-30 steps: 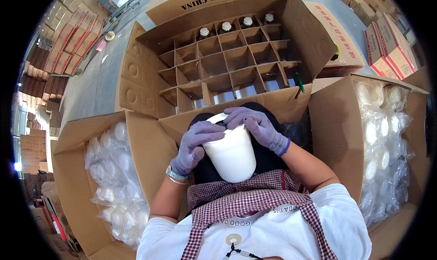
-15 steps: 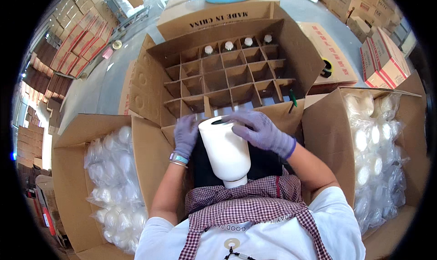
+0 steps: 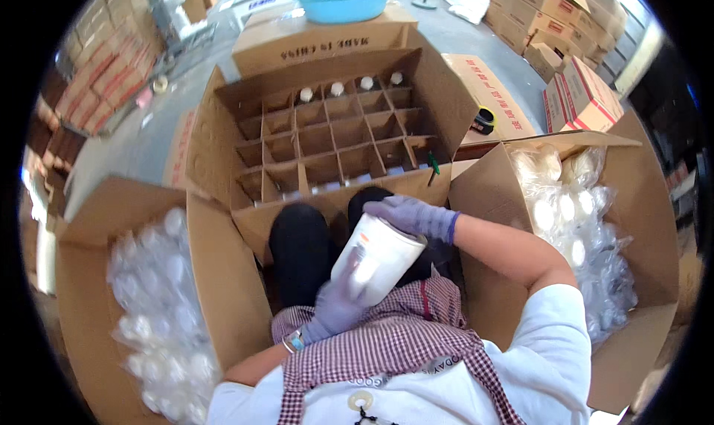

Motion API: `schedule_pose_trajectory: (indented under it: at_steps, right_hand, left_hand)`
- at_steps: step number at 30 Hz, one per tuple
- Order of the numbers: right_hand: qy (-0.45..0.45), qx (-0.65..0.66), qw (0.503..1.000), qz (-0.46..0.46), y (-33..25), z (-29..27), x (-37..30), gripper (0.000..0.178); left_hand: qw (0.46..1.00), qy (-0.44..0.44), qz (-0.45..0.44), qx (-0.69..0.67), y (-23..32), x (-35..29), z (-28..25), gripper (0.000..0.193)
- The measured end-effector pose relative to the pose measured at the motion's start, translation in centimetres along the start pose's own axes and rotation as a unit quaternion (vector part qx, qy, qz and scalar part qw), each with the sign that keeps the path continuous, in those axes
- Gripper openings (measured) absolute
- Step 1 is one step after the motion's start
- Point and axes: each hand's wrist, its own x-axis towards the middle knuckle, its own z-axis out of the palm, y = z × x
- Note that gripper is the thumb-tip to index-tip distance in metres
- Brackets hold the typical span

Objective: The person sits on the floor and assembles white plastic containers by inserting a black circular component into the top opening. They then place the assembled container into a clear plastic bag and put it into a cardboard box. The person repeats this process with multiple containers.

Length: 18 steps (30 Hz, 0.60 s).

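Above the person's lap, I see a white container [image 3: 393, 255] held at a slant. It looks smooth and rather shiny, shaped like a wide cylinder, and it carries a small orange mark. The left hand [image 3: 342, 306] has its fingers, a little blurred, gripping the lower part. The right hand [image 3: 413, 217] lies over the upper end with bent fingers; whether they grip, I cannot tell. Beyond the knees stands a divided carton [image 3: 253, 223].
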Motion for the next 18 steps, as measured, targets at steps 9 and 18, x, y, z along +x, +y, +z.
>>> schedule_pose_trajectory:
  at_steps: [9,18]
  right_hand:
    - [-0.013,-0.221,0.824,-0.522,-7.8,3.4,-7.5,0.081]
    - [-0.031,-0.389,0.745,-0.541,-10.1,3.8,-9.7,0.094]
  left_hand:
    - [0.907,-0.132,0.000,-0.400,-4.0,2.0,-6.6,0.081]
    - [0.829,-0.217,0.026,-0.514,-5.1,2.2,-8.7,0.079]
